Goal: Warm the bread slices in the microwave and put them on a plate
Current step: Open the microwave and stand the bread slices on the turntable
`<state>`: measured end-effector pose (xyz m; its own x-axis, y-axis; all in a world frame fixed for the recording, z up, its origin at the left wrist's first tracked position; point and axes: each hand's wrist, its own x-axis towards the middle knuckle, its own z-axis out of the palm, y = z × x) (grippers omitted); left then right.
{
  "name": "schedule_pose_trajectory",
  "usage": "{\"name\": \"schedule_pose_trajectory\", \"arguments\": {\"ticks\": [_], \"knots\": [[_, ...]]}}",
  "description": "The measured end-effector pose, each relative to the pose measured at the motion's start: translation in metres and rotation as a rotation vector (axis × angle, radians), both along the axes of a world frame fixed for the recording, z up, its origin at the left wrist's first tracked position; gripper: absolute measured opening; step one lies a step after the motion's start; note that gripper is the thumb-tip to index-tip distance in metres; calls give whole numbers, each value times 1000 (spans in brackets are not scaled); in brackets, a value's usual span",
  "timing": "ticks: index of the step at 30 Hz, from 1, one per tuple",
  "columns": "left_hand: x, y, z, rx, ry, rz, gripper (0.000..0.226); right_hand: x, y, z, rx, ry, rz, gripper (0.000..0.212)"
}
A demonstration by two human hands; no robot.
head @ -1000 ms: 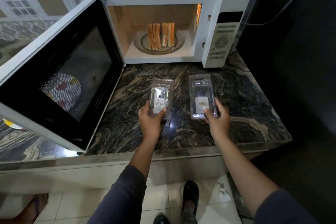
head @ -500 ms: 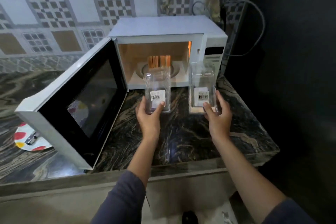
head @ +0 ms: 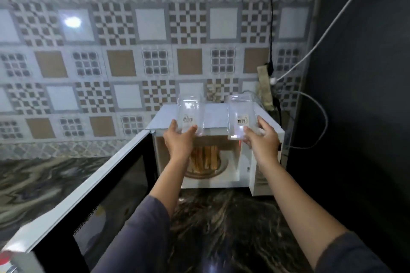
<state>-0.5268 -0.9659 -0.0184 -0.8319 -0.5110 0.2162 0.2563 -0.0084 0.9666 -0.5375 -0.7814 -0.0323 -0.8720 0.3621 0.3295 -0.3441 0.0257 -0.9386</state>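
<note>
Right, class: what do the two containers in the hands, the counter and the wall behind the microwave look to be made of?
Left container and right container: probably thin clear plastic, see-through and glossy, with barcode stickers. Counter: likely polished stone, dark with pale swirling veins and reflections. Wall: glazed ceramic tile, judging by the repeating patterned squares and a light glare.

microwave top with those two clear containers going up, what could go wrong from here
1. The left hand and right hand each grip a container by its lower end only, left container, right container; slick plastic might slip.
2. The door hangs wide open beside the left arm; an elbow could knock it.
3. The bread sits uncovered below; a dropped container could hit it.
</note>
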Motion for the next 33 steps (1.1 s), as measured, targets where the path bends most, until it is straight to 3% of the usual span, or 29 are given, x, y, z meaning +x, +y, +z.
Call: {"name": "schedule_pose_trajectory", "arguments": {"ticks": [8, 15, 19, 26, 33], "knots": [[-81, -2, 28, -102, -180, 59, 67, -86, -1, 38, -117, -159, 112, 55], [-116, -1, 23, -276, -327, 64, 52, -129, -8, 39, 137, -313, 123, 39], [-125, 0, 24, -343, -340, 57, 53, -145, -9, 39, 237, -326, 84, 46], [-128, 3, 23, -516, -408, 76, 49, -143, -15, 42, 470, -323, -21, 31], [-105, 5, 31, -629, -477, 53, 58, -118, -16, 55, 581, -377, 110, 47]]}}
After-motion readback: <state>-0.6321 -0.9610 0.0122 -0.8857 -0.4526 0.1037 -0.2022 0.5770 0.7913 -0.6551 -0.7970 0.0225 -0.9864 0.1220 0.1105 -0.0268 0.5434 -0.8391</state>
